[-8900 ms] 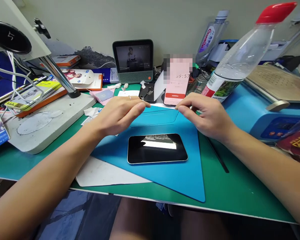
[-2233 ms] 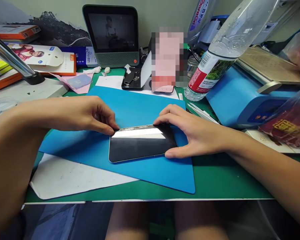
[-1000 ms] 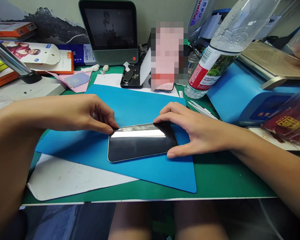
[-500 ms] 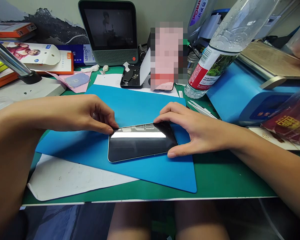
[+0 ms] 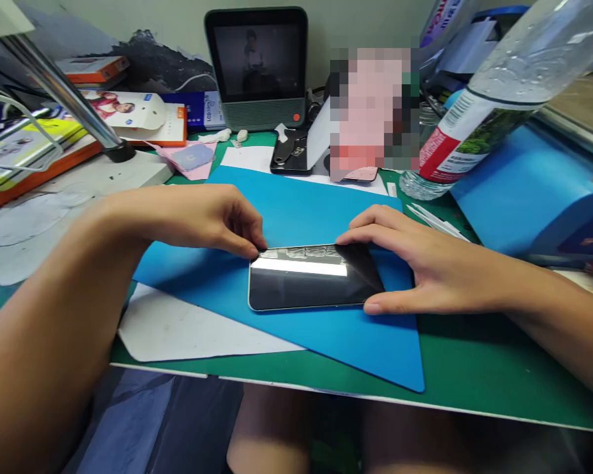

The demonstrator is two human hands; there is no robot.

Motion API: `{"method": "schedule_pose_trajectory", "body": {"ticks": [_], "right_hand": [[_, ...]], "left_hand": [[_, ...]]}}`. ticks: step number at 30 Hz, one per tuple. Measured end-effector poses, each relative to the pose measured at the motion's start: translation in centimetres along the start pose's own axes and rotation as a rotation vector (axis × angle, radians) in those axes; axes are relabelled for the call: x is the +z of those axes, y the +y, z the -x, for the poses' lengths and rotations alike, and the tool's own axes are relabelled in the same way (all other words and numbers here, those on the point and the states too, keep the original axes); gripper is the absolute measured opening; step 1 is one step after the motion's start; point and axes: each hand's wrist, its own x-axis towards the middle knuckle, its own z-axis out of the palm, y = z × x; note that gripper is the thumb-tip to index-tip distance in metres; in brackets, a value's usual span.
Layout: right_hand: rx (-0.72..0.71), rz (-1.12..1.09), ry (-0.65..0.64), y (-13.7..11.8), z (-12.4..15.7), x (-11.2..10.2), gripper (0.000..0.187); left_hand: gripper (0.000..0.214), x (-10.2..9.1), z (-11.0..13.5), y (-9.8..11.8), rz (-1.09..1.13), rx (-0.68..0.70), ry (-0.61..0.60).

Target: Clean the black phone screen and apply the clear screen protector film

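Observation:
A smartphone (image 5: 311, 286) with a dark glossy screen lies on a blue mat (image 5: 301, 336), a bright band of light reflected across it. My left hand (image 5: 227, 220) pinches the phone's far left corner between thumb and curled fingers; some of those fingers are hidden behind the hand. Around the phone's right end, my right hand (image 5: 400, 263) is closed, with the thumb at the near edge and fingertips at the far edge.
Under the mat sticks out a white sheet (image 5: 192, 329). Behind stand a smart display (image 5: 257, 66), a black phone (image 5: 289, 155) with a small tool on it, and a tilted water bottle (image 5: 469, 131). White tweezers (image 5: 437, 220) lie right, beside a blue machine (image 5: 518, 191). A lamp pole (image 5: 64, 92) rises left.
The camera view has turned to the left, so everything appears further right. Both hands keep their hold on the phone, which looks slightly more level.

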Motion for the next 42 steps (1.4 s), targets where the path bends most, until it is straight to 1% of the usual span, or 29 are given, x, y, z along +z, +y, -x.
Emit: {"method": "schedule_pose_trajectory", "body": {"ticks": [4,8,15,20,28,33,37,39,40,42], "right_hand": [[0.028,-0.016,-0.010,0.2,-0.1,0.0,0.076],[0.057,-0.025,-0.015,0.4,-0.1,0.0,0.079],[-0.004,-0.018,-0.020,0.4,0.1,0.0,0.086],[0.009,-0.029,-0.030,0.3,0.1,0.0,0.083],[0.019,-0.051,-0.043,0.1,0.1,-0.1,0.082],[0.031,-0.073,-0.044,0.3,0.0,0.0,0.087],[0.030,-0.128,0.003,0.7,-0.2,0.1,0.092],[0.026,-0.175,0.027,0.8,-0.3,0.1,0.096],[0.025,-0.194,0.032,0.8,-0.4,0.0,0.098],[0.025,-0.218,0.038,0.8,-0.4,-0.1,0.101]], "left_hand": [[0.022,-0.1,0.0,0.2,0.018,-0.029,0.019],[0.020,-0.1,0.0,0.2,0.055,-0.013,0.022],[0.026,0.2,-0.1,0.3,0.019,-0.046,0.018],[0.032,0.4,-0.2,0.3,-0.017,-0.053,0.006],[0.026,0.5,-0.1,0.0,-0.020,-0.024,-0.003],[0.027,0.7,0.0,0.8,-0.062,-0.033,-0.006],[0.024,1.2,-0.8,2.3,-0.125,-0.033,0.034],[0.028,1.2,-0.6,3.0,-0.176,-0.010,0.067],[0.031,1.1,-0.2,3.2,-0.197,0.009,0.101],[0.035,0.9,1.2,3.1,-0.221,0.036,0.212]]}}
